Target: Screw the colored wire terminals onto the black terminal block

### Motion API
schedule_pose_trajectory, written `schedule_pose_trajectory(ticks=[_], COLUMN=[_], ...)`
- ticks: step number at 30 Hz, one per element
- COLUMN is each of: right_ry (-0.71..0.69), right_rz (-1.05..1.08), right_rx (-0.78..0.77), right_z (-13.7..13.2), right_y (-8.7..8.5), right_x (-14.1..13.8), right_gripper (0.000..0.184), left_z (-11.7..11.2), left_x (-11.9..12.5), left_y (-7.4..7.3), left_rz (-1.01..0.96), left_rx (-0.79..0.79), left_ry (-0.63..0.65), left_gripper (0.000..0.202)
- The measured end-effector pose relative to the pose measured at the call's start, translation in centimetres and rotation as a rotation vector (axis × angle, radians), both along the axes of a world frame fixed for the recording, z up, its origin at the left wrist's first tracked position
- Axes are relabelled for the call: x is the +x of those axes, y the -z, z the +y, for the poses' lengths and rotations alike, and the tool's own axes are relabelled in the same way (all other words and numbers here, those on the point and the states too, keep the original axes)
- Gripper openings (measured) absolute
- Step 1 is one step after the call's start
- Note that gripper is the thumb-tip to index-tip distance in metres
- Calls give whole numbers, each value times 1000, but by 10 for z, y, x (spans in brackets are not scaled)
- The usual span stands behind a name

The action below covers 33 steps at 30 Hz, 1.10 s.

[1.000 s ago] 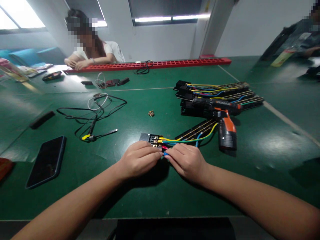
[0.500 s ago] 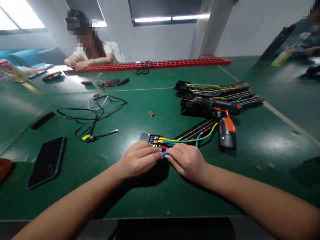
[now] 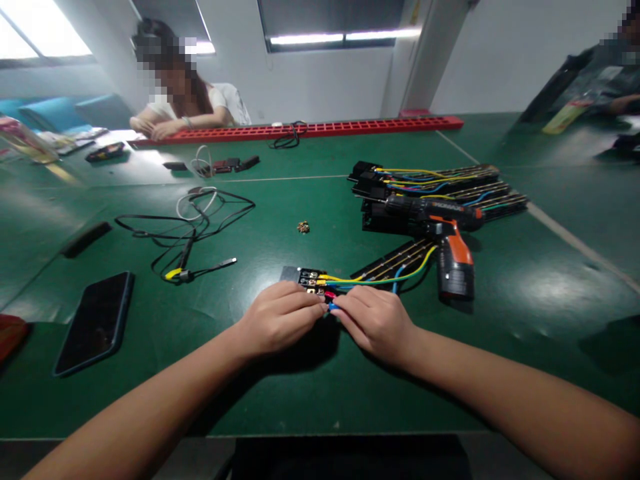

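Observation:
My right hand (image 3: 377,323) is pinched on a blue wire connector (image 3: 333,306), its fingers covering most of the wire. My left hand (image 3: 280,319) meets it fingertip to fingertip, closed at the near side of a black terminal block (image 3: 311,275). What the left fingertips hold is hidden. Yellow, green and blue wires run from the block to the right, with a red connector (image 3: 330,293) beside the blue one. A black strip (image 3: 395,259) lies behind the right hand. Farther off is a small pile of brass-coloured screws (image 3: 303,227).
An orange and black cordless drill (image 3: 453,247) rests against a stack of wired black strips (image 3: 490,175). At left are a phone (image 3: 95,323) and tangled cables (image 3: 185,233). A long red rail (image 3: 350,127) lies at the back, where a person sits. Another person is at far right.
Both hands stay at the terminal block with hardly any movement. The whole view has shifted very slightly; the other things lie as before.

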State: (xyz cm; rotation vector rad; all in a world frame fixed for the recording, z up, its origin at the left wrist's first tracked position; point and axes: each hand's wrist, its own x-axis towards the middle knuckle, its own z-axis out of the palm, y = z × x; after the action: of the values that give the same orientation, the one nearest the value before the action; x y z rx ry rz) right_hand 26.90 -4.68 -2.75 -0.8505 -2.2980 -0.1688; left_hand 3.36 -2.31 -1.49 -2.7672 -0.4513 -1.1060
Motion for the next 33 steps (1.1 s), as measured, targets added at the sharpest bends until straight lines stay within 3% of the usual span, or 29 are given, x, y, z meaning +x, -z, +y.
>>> schedule_pose_trajectory(ticks=[33], right_ry=[-25], right_rz=[26], right_rx=[14], right_z=[0], right_y=[-1], right_x=[0], right_gripper=[17], left_z=[0], left_x=[0], left_y=[2], left_rz=[-15], left_rx=[-7], left_ry=[-16], left_gripper=[16])
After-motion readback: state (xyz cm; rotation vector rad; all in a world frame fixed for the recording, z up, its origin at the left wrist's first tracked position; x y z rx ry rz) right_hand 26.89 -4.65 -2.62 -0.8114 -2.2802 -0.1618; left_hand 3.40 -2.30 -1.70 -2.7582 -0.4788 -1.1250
